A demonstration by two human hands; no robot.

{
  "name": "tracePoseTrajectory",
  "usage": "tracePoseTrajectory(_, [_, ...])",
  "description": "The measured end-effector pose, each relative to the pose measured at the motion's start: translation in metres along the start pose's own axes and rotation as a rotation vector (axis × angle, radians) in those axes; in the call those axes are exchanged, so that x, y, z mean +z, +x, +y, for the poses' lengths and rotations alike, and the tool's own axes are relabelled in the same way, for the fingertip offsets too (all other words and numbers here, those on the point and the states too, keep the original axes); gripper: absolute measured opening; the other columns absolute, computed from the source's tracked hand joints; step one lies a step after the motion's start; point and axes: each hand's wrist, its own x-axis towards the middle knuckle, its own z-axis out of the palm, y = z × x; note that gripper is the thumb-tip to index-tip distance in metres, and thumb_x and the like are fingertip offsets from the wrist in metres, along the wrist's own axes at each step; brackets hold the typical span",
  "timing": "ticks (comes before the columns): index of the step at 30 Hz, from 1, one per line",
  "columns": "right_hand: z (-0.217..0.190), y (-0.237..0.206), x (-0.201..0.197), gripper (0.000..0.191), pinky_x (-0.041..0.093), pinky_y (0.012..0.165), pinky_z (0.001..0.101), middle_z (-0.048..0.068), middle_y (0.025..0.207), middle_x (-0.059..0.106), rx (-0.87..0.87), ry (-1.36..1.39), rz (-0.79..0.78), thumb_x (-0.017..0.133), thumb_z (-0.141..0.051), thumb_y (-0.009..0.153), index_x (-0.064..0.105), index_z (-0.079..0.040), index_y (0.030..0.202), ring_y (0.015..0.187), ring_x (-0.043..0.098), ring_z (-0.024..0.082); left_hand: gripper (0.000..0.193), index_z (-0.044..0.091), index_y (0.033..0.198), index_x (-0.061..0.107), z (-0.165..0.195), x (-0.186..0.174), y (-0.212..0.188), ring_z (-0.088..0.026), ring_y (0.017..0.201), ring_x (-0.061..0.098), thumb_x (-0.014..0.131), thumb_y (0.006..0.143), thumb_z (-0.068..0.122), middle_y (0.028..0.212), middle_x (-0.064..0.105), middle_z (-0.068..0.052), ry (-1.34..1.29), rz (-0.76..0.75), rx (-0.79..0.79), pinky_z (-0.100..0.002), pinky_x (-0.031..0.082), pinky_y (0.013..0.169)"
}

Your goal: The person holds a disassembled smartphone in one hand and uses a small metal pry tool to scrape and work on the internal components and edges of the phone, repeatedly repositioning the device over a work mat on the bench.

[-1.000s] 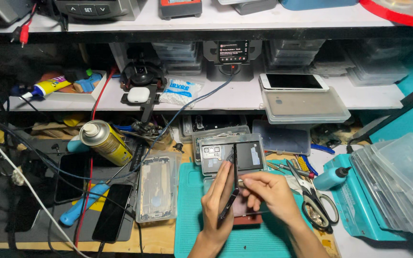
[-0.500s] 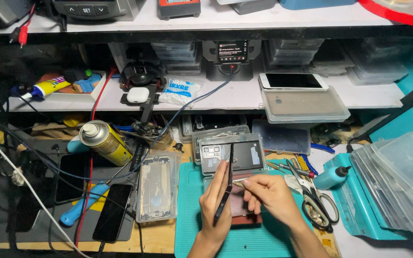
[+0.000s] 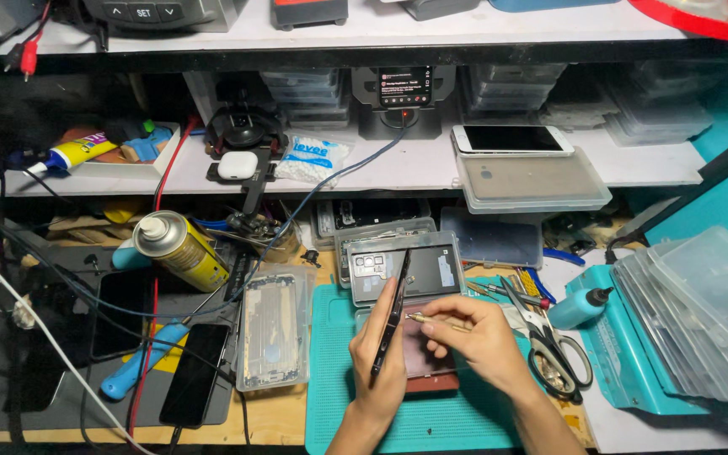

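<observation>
My left hand (image 3: 381,358) holds a thin black phone panel (image 3: 391,313) on edge over the teal work mat (image 3: 330,371), thumb along one side and fingers wrapped behind it, so the panel stands nearly upright and tilts a little away from me. My right hand (image 3: 475,337) is just right of the panel, fingers pinched together on a slim metal tool (image 3: 427,319) whose tip points left and reaches the panel's edge (whether it actually touches, I cannot tell). Under both hands, on the mat, lies a dark reddish pad (image 3: 421,358).

Just beyond the mat's far edge sits a clear plastic parts box (image 3: 436,274) with a grey phone housing inside. Left of the mat stands another clear tray (image 3: 273,330) holding a phone frame, and further left two dark phones (image 3: 195,375) lie flat on the desk (image 3: 280,421) beside a blue-handled tool (image 3: 132,371). A yellow spray can (image 3: 180,250) lies tilted up and left of the mat. Right of the mat are scissors (image 3: 549,345) and a small teal bottle (image 3: 579,306), with a stack of clear lids (image 3: 701,312) well beyond them.
</observation>
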Motion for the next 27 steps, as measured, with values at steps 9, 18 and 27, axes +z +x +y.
tracePoseTrajectory(9, [-0.010,-0.006,-0.007,0.018,0.056,0.055,0.0243,0.008,0.077,0.072,-0.054,-0.010,-0.029,0.072,-0.009,0.090,0.074,0.005,0.102,0.061,0.067,0.011,0.043,-0.006,0.141,0.056,0.001,0.010,0.001,-0.026,0.115,0.073,0.055,0.099,-0.001,0.130,0.072,-0.021,-0.005,-0.006,-0.001,-0.033,0.054,0.095])
tracePoseTrajectory(18, [-0.023,-0.006,-0.002,0.022,0.057,0.057,0.0258,0.012,0.081,0.074,-0.089,-0.031,-0.033,0.070,-0.011,0.094,0.073,0.008,0.104,0.064,0.068,0.013,0.039,-0.007,0.139,0.058,-0.009,0.016,0.001,-0.026,0.124,0.068,0.056,0.101,0.004,0.133,0.071,-0.020,-0.086,-0.010,-0.053,-0.034,0.051,0.102])
tracePoseTrajectory(27, [-0.023,-0.002,0.001,0.021,0.057,0.056,0.0263,0.011,0.079,0.074,-0.027,-0.010,-0.023,0.068,-0.010,0.094,0.074,0.008,0.104,0.062,0.069,0.013,0.038,-0.006,0.138,0.059,-0.010,0.013,0.001,-0.024,0.116,0.072,0.057,0.101,0.005,0.129,0.073,-0.020,-0.075,-0.001,-0.064,-0.034,0.054,0.097])
